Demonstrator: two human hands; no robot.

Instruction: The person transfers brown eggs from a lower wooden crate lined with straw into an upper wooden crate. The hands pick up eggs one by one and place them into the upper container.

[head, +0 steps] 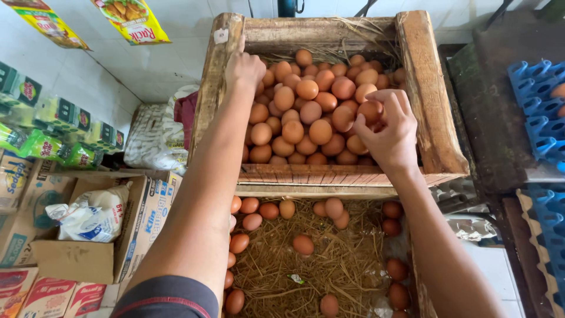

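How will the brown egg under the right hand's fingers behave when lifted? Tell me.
The brown egg is probably fragile, so the right hand needs a light grip. Being rounded and lying on heaped eggs, neighbours may roll once it leaves the wooden crate.

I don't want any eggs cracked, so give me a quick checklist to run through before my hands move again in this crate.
1. Right hand has its egg gripped: ok, fingers curl around it.
2. Left hand braced on the wooden crate wall: ok.
3. Heaped eggs stable: cannot tell.
4. Cracks in the held egg: cannot tell, mostly covered.
5. Lower straw bed has room: ok, bare straw in the middle.
6. Blue egg trays within reach: cannot tell.
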